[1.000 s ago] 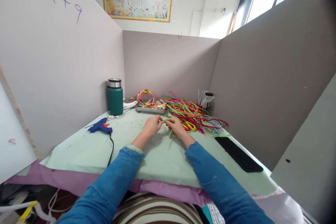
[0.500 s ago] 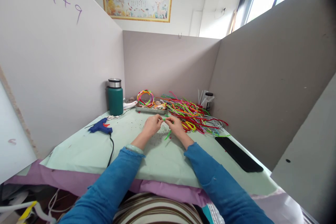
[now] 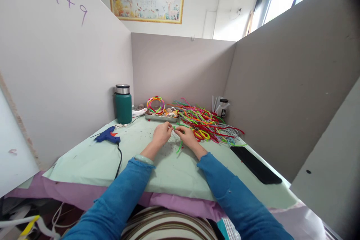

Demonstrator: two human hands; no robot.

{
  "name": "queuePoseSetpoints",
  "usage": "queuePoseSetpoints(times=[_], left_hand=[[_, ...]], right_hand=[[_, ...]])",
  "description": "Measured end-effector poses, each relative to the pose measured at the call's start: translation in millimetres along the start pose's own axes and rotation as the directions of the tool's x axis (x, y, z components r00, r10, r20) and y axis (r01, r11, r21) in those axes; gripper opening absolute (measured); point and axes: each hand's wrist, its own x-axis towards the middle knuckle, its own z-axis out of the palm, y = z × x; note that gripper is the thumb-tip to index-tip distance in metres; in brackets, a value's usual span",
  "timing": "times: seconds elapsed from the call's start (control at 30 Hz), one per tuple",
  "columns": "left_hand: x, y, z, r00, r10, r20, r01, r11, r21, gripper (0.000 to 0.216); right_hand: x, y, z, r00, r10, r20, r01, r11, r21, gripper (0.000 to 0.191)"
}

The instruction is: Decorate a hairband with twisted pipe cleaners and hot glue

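Observation:
Over the middle of the table, my left hand [image 3: 163,134] and my right hand [image 3: 186,135] meet fingertip to fingertip. Both are pinched closed on a bright green cord [image 3: 180,147], perhaps a pipe cleaner. One end of the cord hangs below the right fingers, and a small green bit shows between the two pinches. Its exact shape there is too small to make out. Beyond my right hand lies a tangled heap of coloured cords [image 3: 201,118]. A metal tray [image 3: 161,118] with small pieces sits just past my left hand, with a ring of coloured loops [image 3: 155,105] in it.
To the left are a blue glue gun [image 3: 108,135] with a black cable [image 3: 119,161] and a green bottle [image 3: 123,107]. A black flat pad [image 3: 255,165] lies at the right edge. A dark-lidded jar [image 3: 223,108] stands at the back. Partition panels [image 3: 182,67] enclose the table.
My fingertips have shifted slightly at the green cord, the left ones a little up and left. The rest of the table looks the same.

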Motion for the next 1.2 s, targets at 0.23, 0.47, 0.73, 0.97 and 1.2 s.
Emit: queuePoseSetpoints(times=[0.23, 0.47, 0.73, 0.97, 1.2], left_hand=[[1.2, -1.0, 1.0, 1.0, -0.022, -0.018, 0.022, 0.999, 0.023, 0.022], [0.8, 0.2, -0.5, 0.998, -0.057, -0.01, 0.057, 0.998, 0.024, 0.022], [2.2, -0.1, -1.2, 0.997, -0.076, -0.003, 0.076, 0.996, 0.052, 0.024], [2.0, -1.9, 0.5, 0.998, -0.026, 0.054, 0.023, 0.998, 0.058, 0.024], [0.9, -1.7, 1.0, 0.995, -0.002, 0.098, -0.004, 0.998, 0.065, 0.024]], right_hand=[[-1.0, -5.5, -1.1, 1.0, -0.013, 0.027, 0.013, 1.0, -0.014, 0.017], [-1.2, -6.1, -1.8, 0.999, 0.002, 0.033, -0.001, 0.999, -0.036, 0.018], [0.9, -2.4, -5.3, 0.998, 0.063, 0.0, -0.062, 0.998, -0.009, 0.019], [0.6, 3.4, -3.2, 0.998, 0.049, 0.041, -0.048, 0.999, -0.018, 0.022], [0.7, 4.5, -2.4, 0.998, 0.04, 0.038, -0.039, 0.998, -0.048, 0.025]])
